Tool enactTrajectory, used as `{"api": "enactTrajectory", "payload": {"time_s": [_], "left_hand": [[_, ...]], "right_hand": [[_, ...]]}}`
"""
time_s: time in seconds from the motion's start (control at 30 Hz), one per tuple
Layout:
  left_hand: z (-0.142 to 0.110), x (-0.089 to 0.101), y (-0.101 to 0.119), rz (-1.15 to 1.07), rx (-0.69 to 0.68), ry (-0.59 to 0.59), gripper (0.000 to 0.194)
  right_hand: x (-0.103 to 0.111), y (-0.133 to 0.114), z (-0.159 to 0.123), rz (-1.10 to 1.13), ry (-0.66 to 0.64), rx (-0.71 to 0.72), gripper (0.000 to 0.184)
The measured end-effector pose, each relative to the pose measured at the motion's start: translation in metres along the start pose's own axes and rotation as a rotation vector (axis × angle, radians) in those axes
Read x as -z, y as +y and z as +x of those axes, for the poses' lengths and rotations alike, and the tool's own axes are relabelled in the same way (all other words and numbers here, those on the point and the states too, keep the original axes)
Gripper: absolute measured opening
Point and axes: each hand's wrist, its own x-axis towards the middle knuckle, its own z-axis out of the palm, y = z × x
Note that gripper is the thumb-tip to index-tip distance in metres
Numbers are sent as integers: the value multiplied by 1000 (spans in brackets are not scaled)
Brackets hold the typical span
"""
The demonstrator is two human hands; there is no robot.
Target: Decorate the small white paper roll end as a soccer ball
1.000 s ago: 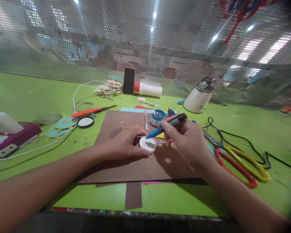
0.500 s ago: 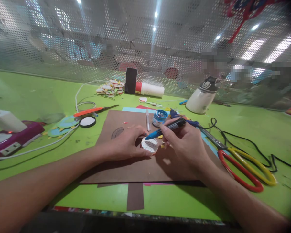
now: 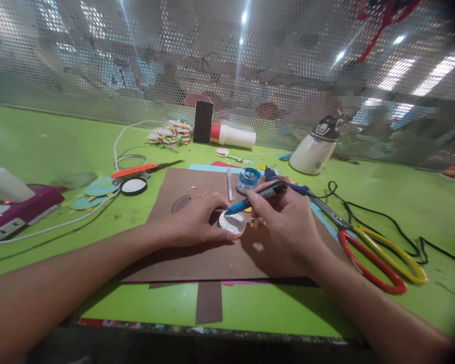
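Observation:
My left hand (image 3: 197, 218) grips a small round white disc (image 3: 233, 224) by its edge, thumb at the near side and fingers at the far side. Dark marks show on the disc's face. In my right hand (image 3: 286, 217) is a blue marker (image 3: 263, 196) with a black rear end, its tip at the far left part of the disc. Both hands are over a brown board (image 3: 197, 263). Just beyond them are a small jar with blue contents (image 3: 248, 180) and a slim whitish stick (image 3: 229, 184).
Scissors with red and yellow handles (image 3: 379, 258) and a black cord lie at right. A white bottle (image 3: 314, 151) leans behind. At left are an orange-handled knife (image 3: 134, 171), a round black-rimmed lid (image 3: 134, 186) and a purple power strip (image 3: 26, 207). A phone (image 3: 203, 122) stands at the back.
The view has shifted slightly, so everything sits a little higher and further left. Both hands keep their holds, and the marker tip stays at the disc.

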Motion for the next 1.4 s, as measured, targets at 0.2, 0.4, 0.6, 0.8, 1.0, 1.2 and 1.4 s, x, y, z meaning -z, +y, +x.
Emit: {"api": "enactTrajectory", "payload": {"time_s": [0.2, 0.4, 0.6, 0.8, 1.0, 1.2, 1.4], "left_hand": [[0, 1, 1, 4, 10, -4, 53], [-1, 1, 0, 5, -1, -8, 54], [1, 0, -1, 1, -3, -9, 54], [1, 0, -3, 1, -26, 0, 51], [0, 0, -3, -20, -16, -13, 52], [0, -1, -2, 4, -19, 10, 51], [1, -1, -4, 4, -28, 5, 51]], "right_hand": [[-2, 3, -1, 10, -1, -24, 25], [-2, 5, -1, -8, 12, 10, 26], [-2, 6, -2, 11, -6, -6, 25], [-2, 5, -2, 0, -11, -22, 25], [-2, 6, -1, 11, -21, -6, 25], [-4, 5, -1, 12, -6, -18, 28], [-4, 6, 0, -29, 12, -15, 29]]}}
